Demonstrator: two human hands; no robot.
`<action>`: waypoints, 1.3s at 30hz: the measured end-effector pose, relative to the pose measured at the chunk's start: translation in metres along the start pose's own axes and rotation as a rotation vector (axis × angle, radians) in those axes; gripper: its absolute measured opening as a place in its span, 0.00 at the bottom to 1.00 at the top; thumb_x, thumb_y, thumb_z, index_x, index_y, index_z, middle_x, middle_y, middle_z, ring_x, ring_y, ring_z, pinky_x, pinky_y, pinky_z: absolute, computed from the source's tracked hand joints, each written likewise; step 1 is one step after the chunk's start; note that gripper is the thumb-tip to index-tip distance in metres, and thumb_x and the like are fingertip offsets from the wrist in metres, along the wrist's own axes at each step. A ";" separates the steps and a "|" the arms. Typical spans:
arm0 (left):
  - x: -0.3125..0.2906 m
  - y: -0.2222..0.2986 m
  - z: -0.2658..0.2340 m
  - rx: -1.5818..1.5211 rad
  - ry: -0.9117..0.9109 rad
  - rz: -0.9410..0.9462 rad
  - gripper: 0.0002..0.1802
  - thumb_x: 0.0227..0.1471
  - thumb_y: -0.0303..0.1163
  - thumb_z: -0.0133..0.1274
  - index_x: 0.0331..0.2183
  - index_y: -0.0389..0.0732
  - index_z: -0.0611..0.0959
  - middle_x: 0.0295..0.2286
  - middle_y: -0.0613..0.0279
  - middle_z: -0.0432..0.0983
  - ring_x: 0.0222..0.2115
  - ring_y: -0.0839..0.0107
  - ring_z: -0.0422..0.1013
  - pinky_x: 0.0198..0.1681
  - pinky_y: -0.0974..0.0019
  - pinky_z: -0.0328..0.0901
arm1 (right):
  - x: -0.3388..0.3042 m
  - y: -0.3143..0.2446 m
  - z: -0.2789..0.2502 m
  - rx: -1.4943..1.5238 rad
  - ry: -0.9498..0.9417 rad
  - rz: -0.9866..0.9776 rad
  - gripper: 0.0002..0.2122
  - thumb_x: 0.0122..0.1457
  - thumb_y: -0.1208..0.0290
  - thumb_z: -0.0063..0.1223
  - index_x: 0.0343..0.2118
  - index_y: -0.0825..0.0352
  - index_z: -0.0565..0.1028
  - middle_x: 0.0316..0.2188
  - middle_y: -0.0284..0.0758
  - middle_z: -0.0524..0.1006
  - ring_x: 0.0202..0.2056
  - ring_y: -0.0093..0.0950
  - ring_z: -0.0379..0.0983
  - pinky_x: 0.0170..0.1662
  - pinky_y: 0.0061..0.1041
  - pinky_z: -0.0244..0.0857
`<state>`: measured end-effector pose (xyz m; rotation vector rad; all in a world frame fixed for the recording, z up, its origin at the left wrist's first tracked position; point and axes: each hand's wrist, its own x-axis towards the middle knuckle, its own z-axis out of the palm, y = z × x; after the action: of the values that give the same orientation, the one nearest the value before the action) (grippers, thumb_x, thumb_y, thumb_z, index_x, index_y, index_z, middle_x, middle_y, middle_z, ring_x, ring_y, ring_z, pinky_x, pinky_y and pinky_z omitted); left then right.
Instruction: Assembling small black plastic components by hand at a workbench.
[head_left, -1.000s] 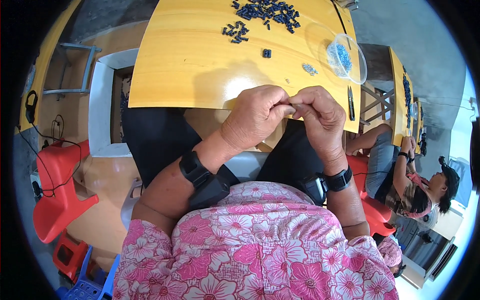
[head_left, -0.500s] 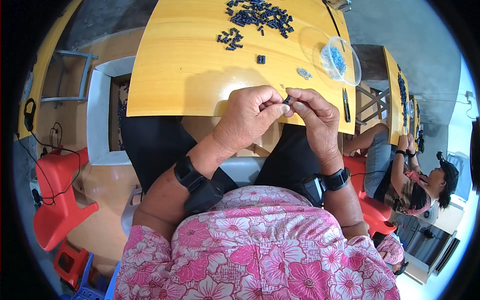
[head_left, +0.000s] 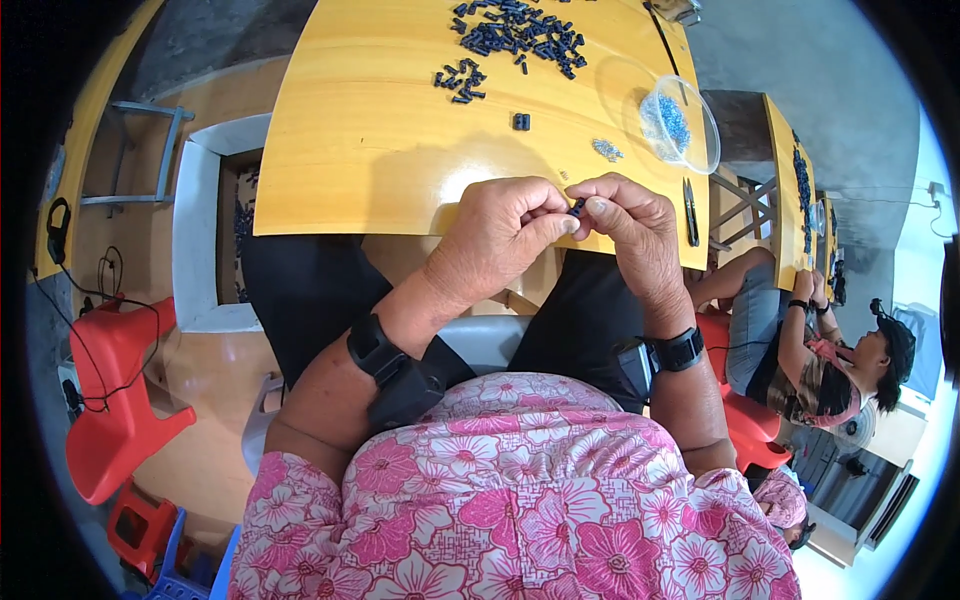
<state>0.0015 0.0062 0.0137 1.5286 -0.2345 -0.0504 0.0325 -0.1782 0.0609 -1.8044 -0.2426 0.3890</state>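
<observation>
Just above the near edge of the yellow table (head_left: 350, 170), my left hand (head_left: 508, 225) and my right hand (head_left: 630, 225) meet fingertip to fingertip. Between them they pinch a small dark plastic part (head_left: 577, 207), mostly covered by the fingers. Beyond my hands lies a small dark block (head_left: 522, 122), apart from the other parts. A little heap of tiny silvery pieces (head_left: 606, 150) sits beyond my right hand. To its right, a clear round tub (head_left: 712, 140) holds small bluish pieces (head_left: 672, 120). Black tweezers (head_left: 691, 212) lie right of my right hand.
A large pile of dark parts (head_left: 525, 38) and a smaller cluster (head_left: 460, 80) spread over the far table. Red plastic chairs (head_left: 110, 400) stand at the left. Another person (head_left: 825, 370) works at a second table (head_left: 785, 200) on the right.
My fingertips have shifted slightly around the small part, showing a bit more of it. My right hand has turned a little; both hands still hold the part together.
</observation>
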 end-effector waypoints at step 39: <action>-0.001 -0.007 -0.002 -0.162 -0.088 -0.062 0.07 0.57 0.27 0.56 0.34 0.32 0.81 0.27 0.64 0.78 0.29 0.80 0.74 0.32 0.74 0.70 | -0.011 0.003 0.007 0.273 0.076 -0.018 0.11 0.64 0.73 0.48 0.44 0.70 0.79 0.26 0.31 0.77 0.27 0.22 0.72 0.35 0.22 0.68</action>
<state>0.0013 0.0077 0.0069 1.3734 -0.2475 -0.1824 0.0196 -0.1767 0.0582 -1.5439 -0.1447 0.3235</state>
